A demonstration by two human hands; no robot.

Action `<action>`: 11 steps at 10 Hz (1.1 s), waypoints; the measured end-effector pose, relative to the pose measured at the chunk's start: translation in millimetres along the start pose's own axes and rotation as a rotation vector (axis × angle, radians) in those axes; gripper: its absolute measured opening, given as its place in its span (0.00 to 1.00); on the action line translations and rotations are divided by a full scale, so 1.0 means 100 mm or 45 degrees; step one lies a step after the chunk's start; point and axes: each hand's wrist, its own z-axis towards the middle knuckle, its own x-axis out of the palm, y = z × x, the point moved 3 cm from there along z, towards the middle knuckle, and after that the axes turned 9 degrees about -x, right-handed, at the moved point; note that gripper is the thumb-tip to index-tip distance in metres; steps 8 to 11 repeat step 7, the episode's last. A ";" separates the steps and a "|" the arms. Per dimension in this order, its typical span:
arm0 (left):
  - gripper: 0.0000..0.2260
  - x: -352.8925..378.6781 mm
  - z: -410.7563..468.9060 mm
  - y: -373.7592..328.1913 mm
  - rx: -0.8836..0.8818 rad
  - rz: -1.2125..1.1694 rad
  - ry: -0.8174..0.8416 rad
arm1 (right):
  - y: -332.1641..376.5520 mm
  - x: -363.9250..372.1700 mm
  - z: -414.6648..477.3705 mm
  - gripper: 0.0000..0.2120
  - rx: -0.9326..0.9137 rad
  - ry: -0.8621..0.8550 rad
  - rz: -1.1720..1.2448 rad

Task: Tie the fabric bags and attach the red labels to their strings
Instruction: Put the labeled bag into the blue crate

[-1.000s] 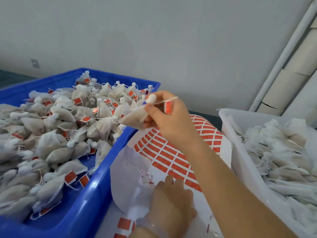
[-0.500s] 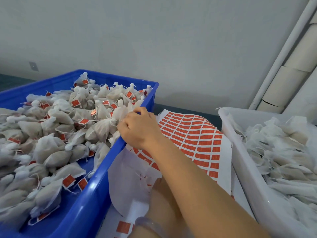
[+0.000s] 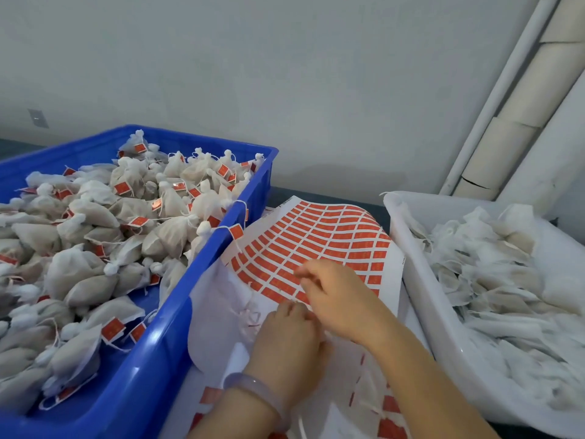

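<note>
1. Plain grey wall (image 3: pixel 285 74) fills the background of the head view, with a small outlet plate (image 3: pixel 38 118) low on the left. A white pipe (image 3: pixel 493 99) and stacked cardboard tubes (image 3: pixel 519 122) lean in the right corner.
2. At left stands a blue crate (image 3: pixel 152 359), heaped with tied fabric bags (image 3: pixel 91 274). Each is knotted at the neck, and many carry small red tags on their strings. One tag (image 3: pixel 235 231) hangs over the crate's right rim.
3. At right stands a white tub (image 3: pixel 411 296) full of flat, untied fabric bags (image 3: pixel 490 264).
4. Between the two containers lies a curled sheet of red labels (image 3: pixel 316 236), printed in rows. Its near left part (image 3: pixel 215 299) is bare white backing, touching the crate's wall.
5. The left hand (image 3: pixel 288 340) rests knuckles-up on the bare backing, with a pale bracelet (image 3: pixel 253 388) at the wrist. Its fingers curl downward and their tips are hidden, so I cannot tell whether they hold anything.
6. The right hand (image 3: pixel 338 299) lies just beyond the left hand, touching it, and reaches onto the nearest rows of labels. Its fingertips (image 3: pixel 300 274) sit close together on the sheet but are blurred. I cannot tell if they pinch a label.
7. A few loose red label pieces (image 3: pixel 389 403) lie on the white surface under the forearms.
</note>
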 end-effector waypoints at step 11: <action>0.21 -0.12 -0.23 0.11 -0.084 -0.052 0.342 | -0.37 0.27 -0.68 0.09 0.251 0.218 -0.067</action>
